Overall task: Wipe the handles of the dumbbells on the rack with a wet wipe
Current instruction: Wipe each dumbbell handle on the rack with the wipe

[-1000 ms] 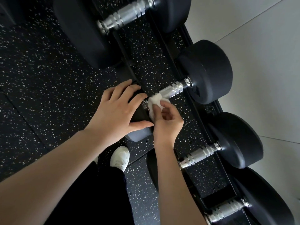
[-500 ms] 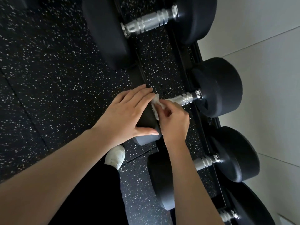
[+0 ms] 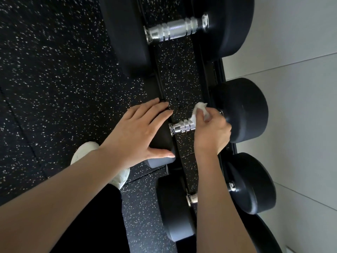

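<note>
Black round-headed dumbbells lie across a black rack (image 3: 217, 77), seen from above. On the middle dumbbell, my right hand (image 3: 211, 132) grips a white wet wipe (image 3: 199, 111) wrapped over the far end of the chrome handle (image 3: 182, 127), close to the right head (image 3: 244, 110). The near part of that handle shows bare. My left hand (image 3: 138, 132) rests flat, fingers straight, on the dumbbell's left head (image 3: 160, 141). A bigger dumbbell with a bare chrome handle (image 3: 175, 30) lies above. Below, another handle (image 3: 192, 199) is mostly hidden behind my right forearm.
Speckled black rubber floor (image 3: 54, 79) spreads to the left and under the rack. A pale tiled wall (image 3: 300, 88) runs along the right side. My white shoe (image 3: 83, 154) and dark trouser leg stand by the rack's front rail.
My right hand has slid the wipe along the handle from its left end to its right end. The left hand stays on the left head. The view has shifted.
</note>
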Demonstrator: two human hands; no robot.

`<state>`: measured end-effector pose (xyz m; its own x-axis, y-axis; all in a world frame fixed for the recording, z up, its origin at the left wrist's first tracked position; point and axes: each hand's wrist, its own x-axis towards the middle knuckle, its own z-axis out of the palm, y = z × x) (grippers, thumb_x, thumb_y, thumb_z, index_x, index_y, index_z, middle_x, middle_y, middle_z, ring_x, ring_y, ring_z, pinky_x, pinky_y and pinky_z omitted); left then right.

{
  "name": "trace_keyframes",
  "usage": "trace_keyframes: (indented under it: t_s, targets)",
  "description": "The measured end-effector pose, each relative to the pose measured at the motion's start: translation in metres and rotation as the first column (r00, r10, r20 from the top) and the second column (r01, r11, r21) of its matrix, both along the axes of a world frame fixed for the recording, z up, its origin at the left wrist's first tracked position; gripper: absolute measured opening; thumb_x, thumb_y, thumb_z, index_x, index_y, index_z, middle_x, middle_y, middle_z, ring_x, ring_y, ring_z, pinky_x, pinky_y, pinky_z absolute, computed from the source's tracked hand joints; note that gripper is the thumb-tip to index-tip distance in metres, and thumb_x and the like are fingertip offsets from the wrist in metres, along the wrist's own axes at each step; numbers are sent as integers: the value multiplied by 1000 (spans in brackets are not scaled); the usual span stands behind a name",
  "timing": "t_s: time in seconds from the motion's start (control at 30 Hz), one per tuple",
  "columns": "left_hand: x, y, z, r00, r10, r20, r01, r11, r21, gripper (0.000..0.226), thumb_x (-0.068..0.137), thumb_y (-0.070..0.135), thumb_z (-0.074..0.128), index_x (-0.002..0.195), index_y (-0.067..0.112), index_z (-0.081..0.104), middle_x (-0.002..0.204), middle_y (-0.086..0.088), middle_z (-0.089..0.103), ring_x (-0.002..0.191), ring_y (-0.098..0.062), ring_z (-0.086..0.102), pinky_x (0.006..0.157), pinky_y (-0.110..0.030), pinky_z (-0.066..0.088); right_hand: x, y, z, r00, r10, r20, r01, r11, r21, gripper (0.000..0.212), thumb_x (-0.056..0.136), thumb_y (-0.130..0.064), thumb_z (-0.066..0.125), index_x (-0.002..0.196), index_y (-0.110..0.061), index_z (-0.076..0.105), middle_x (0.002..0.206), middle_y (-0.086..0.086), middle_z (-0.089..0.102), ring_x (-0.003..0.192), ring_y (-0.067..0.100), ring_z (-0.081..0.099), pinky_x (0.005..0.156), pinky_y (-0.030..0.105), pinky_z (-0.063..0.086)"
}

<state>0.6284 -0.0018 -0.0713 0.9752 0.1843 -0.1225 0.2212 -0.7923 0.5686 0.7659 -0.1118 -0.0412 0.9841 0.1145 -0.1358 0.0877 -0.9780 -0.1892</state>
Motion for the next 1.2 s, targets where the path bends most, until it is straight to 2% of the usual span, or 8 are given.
trace_keyframes:
  t_s: [0.2,0.37,0.53,0.67,0.83,0.97,1.1,1.2]
  targets:
    - [0,-1,-1,1000,4,9,-4,1000,-5,92,74,76,38,138,11,47,146,-6,45,138,-26,35,109,-38,22,8,1,-4,987,-108,119,106,994,23,23,91,-37,55,96,-20,69,82,9,70,76,28,64,61,28,42]
    - [1,-1,-2,1000,7,9,-7,1000,-12,90,74,76,39,138,12,46,146,-6,44,139,-26,34,109,-38,23,14,3,-3,979,-135,156,127,990,63,23,91,-34,55,96,-18,70,82,11,71,77,29,65,63,26,40]
    - [1,0,-1,1000,3,5,-3,1000,-23,91,74,76,37,137,12,48,145,-6,45,138,-27,35,109,-39,23,22,8,7,999,-2,-41,-2,996,-89,23,91,-31,57,88,-12,70,78,12,67,74,30,64,61,28,43]
    - [1,0,0,1000,9,11,-9,1000,-27,91,74,76,38,137,12,49,145,-6,45,138,-26,35,109,-39,23,23,13,9,970,104,-219,-128,987,-100,20,87,-32,64,86,-14,72,75,8,66,72,29,64,62,29,48]
    - [0,0,-1,1000,7,6,-7,1000,-26,91,73,77,37,137,12,48,146,-6,44,139,-26,34,109,-39,22,11,13,0,921,181,-345,-217,973,-71,27,83,-39,66,69,-15,68,57,2,56,58,25,55,53,23,36]
    - [0,0,-2,1000,6,8,-6,1000,-25,92,73,77,37,139,13,44,147,-5,43,140,-26,33,110,-39,22,0,14,-10,885,250,-392,-271,962,1,27,81,-39,66,69,-16,70,54,4,57,51,23,51,50,26,37]
    - [0,0,-1,1000,6,8,-6,1000,-16,96,72,78,38,140,11,44,147,-5,43,140,-25,33,111,-37,21,-1,14,-13,827,336,-451,-344,937,67,45,84,-37,64,45,-22,47,44,-1,42,45,19,37,47,28,32]
    - [0,0,-1,1000,3,-1,-3,1000,-13,97,71,79,38,141,12,44,148,-4,41,140,-24,32,111,-36,20,1,11,-12,788,396,-471,-382,915,129,39,86,-36,63,52,-21,55,44,-3,44,47,18,41,49,29,38]
